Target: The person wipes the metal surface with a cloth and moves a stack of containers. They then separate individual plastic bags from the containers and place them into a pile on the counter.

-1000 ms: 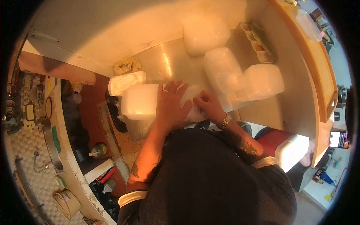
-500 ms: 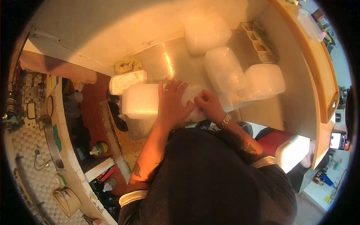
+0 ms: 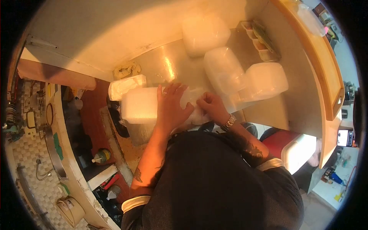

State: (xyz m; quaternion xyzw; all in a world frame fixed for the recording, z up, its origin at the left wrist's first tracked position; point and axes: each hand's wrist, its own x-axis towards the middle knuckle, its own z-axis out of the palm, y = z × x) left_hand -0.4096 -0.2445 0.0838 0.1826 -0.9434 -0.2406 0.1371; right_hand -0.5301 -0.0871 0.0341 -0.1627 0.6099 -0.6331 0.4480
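My left hand [image 3: 172, 105] lies with spread fingers on the right end of a stack of white containers [image 3: 138, 105] on the metal counter. Just right of it, my right hand [image 3: 212, 105], with a watch at the wrist, is closed on clear plastic wrapping [image 3: 195, 97] at the stack's end. Beyond the hands are three more wrapped white bundles: one at the back [image 3: 205, 36], one in the middle [image 3: 224, 71] and one at the right [image 3: 265, 81]. A smaller white package [image 3: 126, 86] sits behind the stack's left end.
A crumpled yellowish cloth [image 3: 127, 69] lies at the back left. A divided tray [image 3: 264, 48] with small items stands at the back right. At the left are shelves with a bottle [image 3: 101, 156]; at the right are a wooden panel [image 3: 333, 84] and a red-and-white box [image 3: 297, 153].
The whole view has shifted slightly, so the counter items appear a little further left. My left thumb stands a little further from my right hand, which is still closed on the plastic.
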